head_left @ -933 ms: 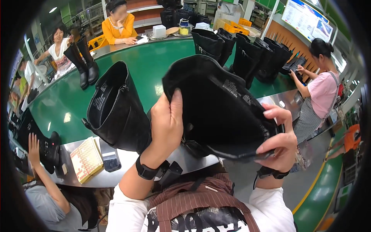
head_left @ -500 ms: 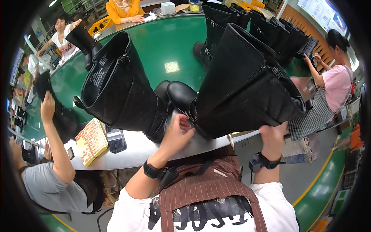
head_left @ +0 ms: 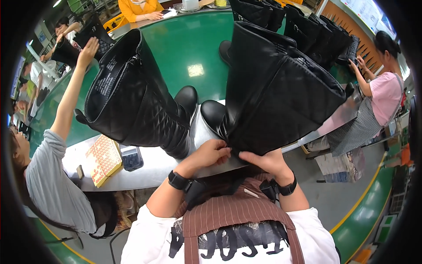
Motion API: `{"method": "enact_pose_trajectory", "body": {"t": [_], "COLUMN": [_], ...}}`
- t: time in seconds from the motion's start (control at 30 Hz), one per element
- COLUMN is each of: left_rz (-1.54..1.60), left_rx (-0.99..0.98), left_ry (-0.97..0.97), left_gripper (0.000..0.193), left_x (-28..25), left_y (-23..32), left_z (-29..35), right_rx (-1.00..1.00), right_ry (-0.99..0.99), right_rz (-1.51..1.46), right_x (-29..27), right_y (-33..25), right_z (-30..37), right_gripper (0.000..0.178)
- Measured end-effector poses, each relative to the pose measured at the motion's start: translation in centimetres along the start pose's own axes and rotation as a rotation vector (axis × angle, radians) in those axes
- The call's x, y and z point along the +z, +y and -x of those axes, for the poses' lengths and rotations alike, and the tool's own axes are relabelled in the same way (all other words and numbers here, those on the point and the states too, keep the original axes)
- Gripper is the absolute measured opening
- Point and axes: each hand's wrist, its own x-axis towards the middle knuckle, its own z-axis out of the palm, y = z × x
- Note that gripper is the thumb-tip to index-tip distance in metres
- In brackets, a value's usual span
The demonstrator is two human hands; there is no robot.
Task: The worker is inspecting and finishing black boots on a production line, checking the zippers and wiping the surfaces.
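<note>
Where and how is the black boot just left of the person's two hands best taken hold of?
Likely best by the upper rim of the left-hand boot, with the left hand coming from the near left, pinching its wall inside and out. It stands upright, its wide mouth faces up, and the right-hand boot is close at the toes.

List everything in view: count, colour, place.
Front boots: 2, black, before the person
Metal ledge: 1, silver, tabletop's near edge
Tabletop: 1, green, beyond ledge
Other boots: several, black, upper left, upper right
Patterned packet: 1, yellow-red, ledge, left
Phone: 1, dark, right of packet
Small block: 1, tan, left of packet
Crate: 1+, yellow, upper left
Board: 1, white-blue, upper right
Co-workers: 4+, mixed tops, around tabletop
Apron: 1, brown striped, person's front
Wrist straps: 2, black, one per wrist
Left hand: 1, bare, at right front boot
Right hand: 1, bare, right of left hand
</note>
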Motion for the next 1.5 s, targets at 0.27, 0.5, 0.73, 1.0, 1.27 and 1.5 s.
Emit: {"method": "enact_pose_trajectory", "body": {"t": [0.27,0.5,0.73,1.0,1.27,1.5], "left_rz": [0.235,0.618,0.411,-0.652,-0.035,0.653], "left_rx": [-0.086,0.514,0.552,-0.048,0.375,0.321], "left_ry": [-0.203,-0.223,-0.002,-0.027,0.69,0.541], "left_gripper": [0.03,0.03,0.034,0.046,0.054,0.036], "left_x": [-1.3,-1.2,-0.2,-4.0,-6.0,-5.1], "left_y": [1.6,13.7,18.5,7.1,-0.5,1.9], "left_z": [1.0,11.3,11.2,16.1,9.1,7.9], "right_rx": [0.214,0.094,0.057,0.216,0.256,0.499], "right_ry": [-0.188,-0.188,-0.042,-0.35,-0.24,0.071], "right_rz": [0.152,0.366,0.157,0.026,0.062,-0.681], "right_x": [0.5,1.1,1.6,-1.0,-0.1,-2.1], "right_y": [2.1,5.5,4.0,1.7,1.5,2.9], "right_z": [3.2,4.0,3.1,1.2,0.0,1.2], "right_gripper": [0.033,0.047,0.051,0.067,0.055,0.042]}}
